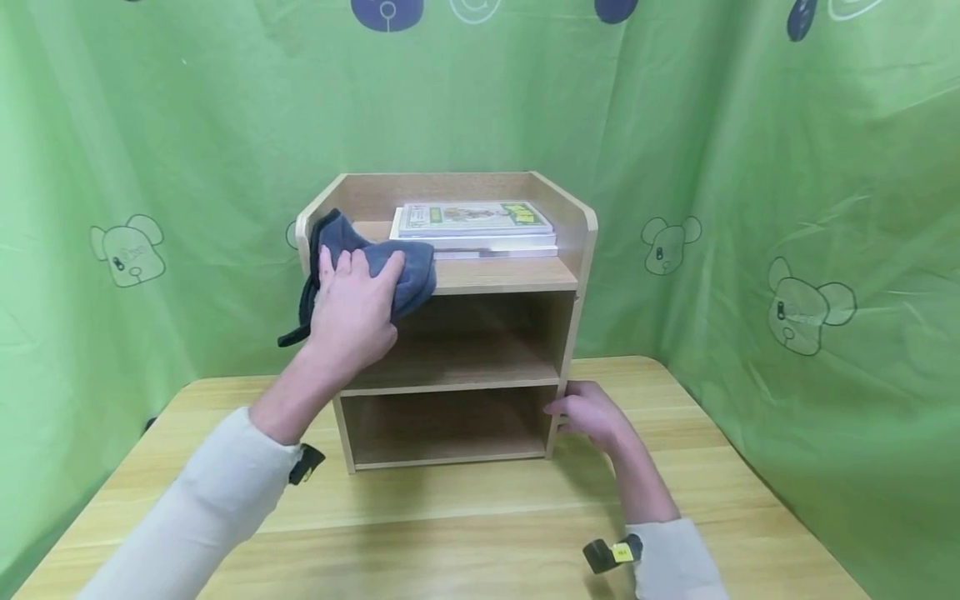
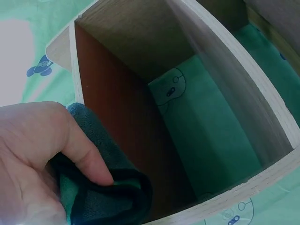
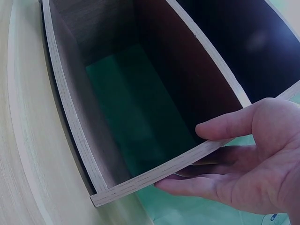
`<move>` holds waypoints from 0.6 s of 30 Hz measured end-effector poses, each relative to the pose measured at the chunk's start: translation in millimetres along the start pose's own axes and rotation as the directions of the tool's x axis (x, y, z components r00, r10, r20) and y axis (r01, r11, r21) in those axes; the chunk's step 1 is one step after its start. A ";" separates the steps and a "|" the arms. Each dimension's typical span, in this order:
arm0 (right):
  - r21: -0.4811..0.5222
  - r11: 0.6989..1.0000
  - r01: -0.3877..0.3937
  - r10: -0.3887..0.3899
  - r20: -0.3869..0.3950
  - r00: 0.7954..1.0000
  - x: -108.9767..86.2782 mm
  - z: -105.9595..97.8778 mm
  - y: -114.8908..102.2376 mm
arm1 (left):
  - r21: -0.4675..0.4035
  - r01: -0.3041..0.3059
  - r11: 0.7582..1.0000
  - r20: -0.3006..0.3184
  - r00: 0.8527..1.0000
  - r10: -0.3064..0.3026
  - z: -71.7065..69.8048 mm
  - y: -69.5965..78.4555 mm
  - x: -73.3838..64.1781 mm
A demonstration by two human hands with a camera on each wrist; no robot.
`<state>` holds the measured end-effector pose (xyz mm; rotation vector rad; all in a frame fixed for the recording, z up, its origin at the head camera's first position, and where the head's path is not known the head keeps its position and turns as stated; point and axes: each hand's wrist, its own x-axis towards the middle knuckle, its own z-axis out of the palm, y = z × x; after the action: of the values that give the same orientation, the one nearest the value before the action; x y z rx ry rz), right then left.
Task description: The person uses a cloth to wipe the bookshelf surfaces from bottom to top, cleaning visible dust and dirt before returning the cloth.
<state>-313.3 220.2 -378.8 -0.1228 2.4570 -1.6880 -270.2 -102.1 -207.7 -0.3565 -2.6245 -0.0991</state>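
A small wooden shelf unit (image 1: 450, 389) with a raised rim stands on the table. At its top left, my left hand (image 1: 352, 304) holds a dark blue-grey cloth (image 1: 411, 271) against the top board's front edge. In the left wrist view, the thumb (image 2: 91, 161) presses into the folded cloth (image 2: 108, 201). My right hand (image 1: 596, 414) grips the right side panel low down. The right wrist view has the thumb inside that panel (image 3: 164, 165) and the fingers along its outer face.
A stack of books (image 1: 480, 229) lies on the top board, toward the right. The wooden table (image 1: 465, 542) extends in front of the unit and to both sides. Green curtains (image 1: 810, 250) with cartoon animal heads hang behind and beside it.
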 end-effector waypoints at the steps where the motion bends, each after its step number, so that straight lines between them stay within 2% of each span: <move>1: -0.001 1.000 0.001 -0.001 0.001 1.000 0.2 0.2 -0.1 | -0.005 0.002 1.000 0.000 1.000 -0.002 -0.1 0.5 0.2; 5: -0.001 1.000 0.002 -0.002 -0.002 1.000 0.2 0.7 0.3 | -0.049 0.030 0.998 0.011 1.000 -0.029 -1.0 7.3 1.9; 10: -0.008 1.000 -0.002 0.002 -0.005 1.000 -0.1 0.9 1.5 | -0.069 0.068 0.995 0.023 0.998 -0.066 1.5 24.1 5.2; 14: -0.013 1.000 -0.006 0.006 -0.006 1.000 -0.3 0.9 0.3 | -0.042 0.078 0.996 0.021 0.997 -0.077 6.1 40.4 11.1; 18: -0.010 1.000 -0.010 0.010 -0.008 1.000 -0.1 1.6 -1.5 | 0.017 0.077 0.997 0.028 0.997 -0.077 11.1 65.1 20.1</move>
<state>-313.0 218.2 -377.9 -0.1058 2.4680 -1.6754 -274.9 -33.3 -207.5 -0.2529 -2.6660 -0.1000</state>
